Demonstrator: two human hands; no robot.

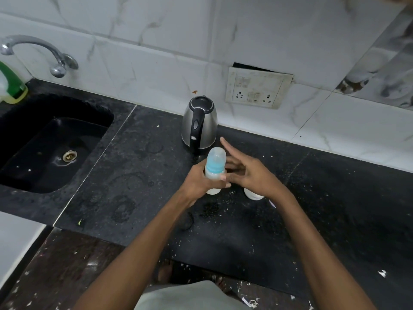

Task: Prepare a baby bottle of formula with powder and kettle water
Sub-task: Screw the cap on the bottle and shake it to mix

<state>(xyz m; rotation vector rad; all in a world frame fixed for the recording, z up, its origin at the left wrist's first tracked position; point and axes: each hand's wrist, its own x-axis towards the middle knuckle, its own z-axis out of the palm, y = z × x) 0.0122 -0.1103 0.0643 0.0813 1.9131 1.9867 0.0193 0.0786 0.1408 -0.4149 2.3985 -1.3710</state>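
head view, one frame. at centre frame my left hand (199,182) is wrapped around the body of the baby bottle (215,168), fingers closed on its lower half; the bottle stands upright, its base at or just above the black counter (138,175), and i cannot tell whether it touches. the bottle carries a translucent dome cap over a blue collar, and its clear body looks pale. just right of it my right hand (248,173) is spread open and holds nothing, fingers fanned toward the bottle's collar, the index finger pointing up toward the kettle (199,124). the steel kettle with black lid and handle sits on the counter just above the bottle, close to the tiled wall. a white container (253,195) shows partly under the right wrist; what it holds is hidden. at left of frame lies the black sink (53,139) with a metal drain, a chrome tap (40,52) above it at upper left, and a green-capped bottle (11,83) at the far left edge. a wall socket plate (257,88) sits right of the kettle. pale specks dot the counter.
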